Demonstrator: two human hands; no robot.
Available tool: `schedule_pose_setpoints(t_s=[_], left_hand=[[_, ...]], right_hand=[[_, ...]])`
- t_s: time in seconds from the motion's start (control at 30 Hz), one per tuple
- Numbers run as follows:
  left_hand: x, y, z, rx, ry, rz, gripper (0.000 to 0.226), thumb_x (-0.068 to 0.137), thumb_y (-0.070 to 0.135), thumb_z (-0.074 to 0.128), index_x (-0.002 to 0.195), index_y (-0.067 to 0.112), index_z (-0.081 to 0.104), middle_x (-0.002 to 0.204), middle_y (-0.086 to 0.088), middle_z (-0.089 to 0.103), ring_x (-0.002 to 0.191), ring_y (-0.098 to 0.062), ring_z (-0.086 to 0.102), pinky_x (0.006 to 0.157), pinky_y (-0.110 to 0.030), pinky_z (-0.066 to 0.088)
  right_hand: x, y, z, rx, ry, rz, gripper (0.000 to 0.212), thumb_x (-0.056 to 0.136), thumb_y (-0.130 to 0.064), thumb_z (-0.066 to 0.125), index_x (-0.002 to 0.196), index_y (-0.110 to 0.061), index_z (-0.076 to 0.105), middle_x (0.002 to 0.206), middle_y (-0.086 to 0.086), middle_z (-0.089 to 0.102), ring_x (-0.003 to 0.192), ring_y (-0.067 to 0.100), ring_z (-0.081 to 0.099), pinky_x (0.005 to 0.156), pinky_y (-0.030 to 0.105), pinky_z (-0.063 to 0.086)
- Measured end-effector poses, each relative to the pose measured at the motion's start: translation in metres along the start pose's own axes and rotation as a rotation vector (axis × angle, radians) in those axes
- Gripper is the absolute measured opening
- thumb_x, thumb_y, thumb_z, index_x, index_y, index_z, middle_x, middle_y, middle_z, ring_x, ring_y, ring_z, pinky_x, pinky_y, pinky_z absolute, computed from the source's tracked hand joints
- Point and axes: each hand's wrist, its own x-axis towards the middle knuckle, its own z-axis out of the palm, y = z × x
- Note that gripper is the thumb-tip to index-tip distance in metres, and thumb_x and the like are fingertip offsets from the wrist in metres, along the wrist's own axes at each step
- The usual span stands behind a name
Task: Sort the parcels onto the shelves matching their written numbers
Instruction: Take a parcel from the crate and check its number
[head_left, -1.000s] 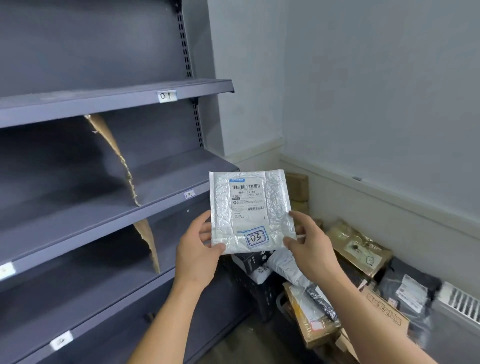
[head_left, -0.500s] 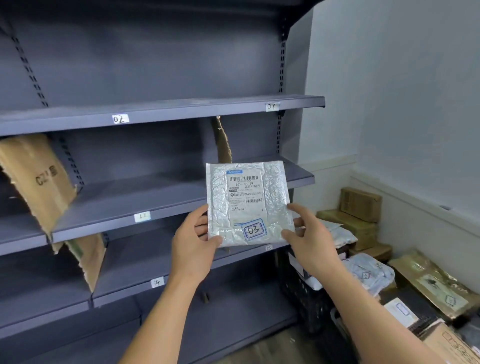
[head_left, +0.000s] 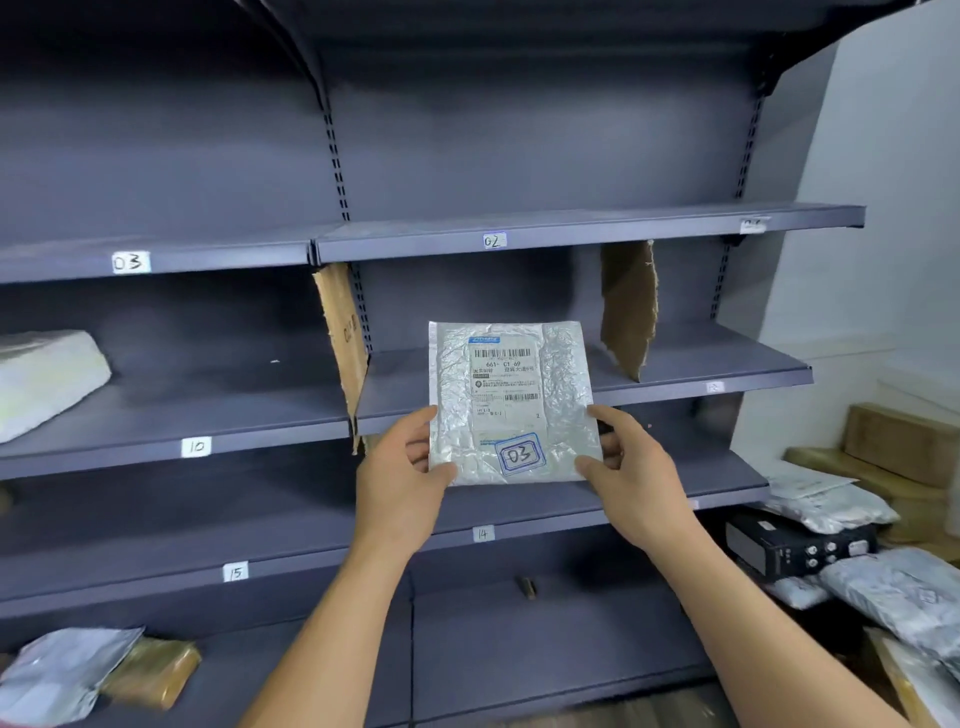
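I hold a flat silver bubble-mailer parcel (head_left: 511, 402) upright in front of the shelving, its shipping label facing me and "03" handwritten in a blue box at its lower right. My left hand (head_left: 402, 478) pinches its lower left edge and my right hand (head_left: 631, 475) pinches its lower right edge. The shelf tag 03 (head_left: 131, 262) sits on the upper shelf at the far left. Tag 02 (head_left: 494, 240) is on the same shelf level, above the parcel.
Dark grey shelves carry tags 10 (head_left: 196, 447), 14 (head_left: 483, 533) and 15 (head_left: 235, 572). Cardboard dividers (head_left: 345, 338) stand between bays. A white parcel (head_left: 47, 379) lies on shelf 10, and more parcels (head_left: 67, 673) sit bottom left. Loose parcels and boxes (head_left: 883, 577) pile on the floor at right.
The view has swung left along the shelving, bringing tags 03, 10 and 15 into sight. Both hands keep the same hold on the parcel.
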Motion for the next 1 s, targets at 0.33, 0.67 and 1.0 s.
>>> schedule_pose_setpoints(t_s=[0.33,0.67,1.0], left_hand=[[0.011,-0.019,-0.071,0.024,0.117,-0.046,0.060,0.080,-0.010,0.070,0.127,0.027,0.063,0.111,0.014,0.068,0.099,0.000,0.065,0.090,-0.020,0.053],[0.049,-0.038,-0.121,0.085,0.278,-0.085,0.056,0.082,-0.008,0.070,0.124,0.029,0.065,0.109,0.008,0.071,0.097,-0.005,0.069,0.087,-0.020,0.054],[0.076,-0.043,-0.170,0.217,0.415,-0.091,0.055,0.083,-0.001,0.073,0.127,0.030,0.065,0.116,0.010,0.068,0.101,0.000,0.065,0.093,-0.020,0.052]], right_hand=[[0.008,-0.048,0.058,0.001,-0.095,-0.065,0.053,0.095,-0.010,0.064,0.140,-0.033,0.049,0.098,-0.004,0.063,0.080,0.014,0.059,0.063,0.015,0.046],[0.057,-0.075,0.129,0.070,-0.236,-0.171,0.054,0.094,-0.012,0.065,0.140,-0.034,0.048,0.100,-0.010,0.063,0.086,0.005,0.059,0.067,0.018,0.043],[0.089,-0.109,0.184,0.129,-0.342,-0.239,0.054,0.093,-0.009,0.066,0.140,-0.031,0.051,0.094,-0.013,0.062,0.078,-0.001,0.057,0.062,0.003,0.042]])
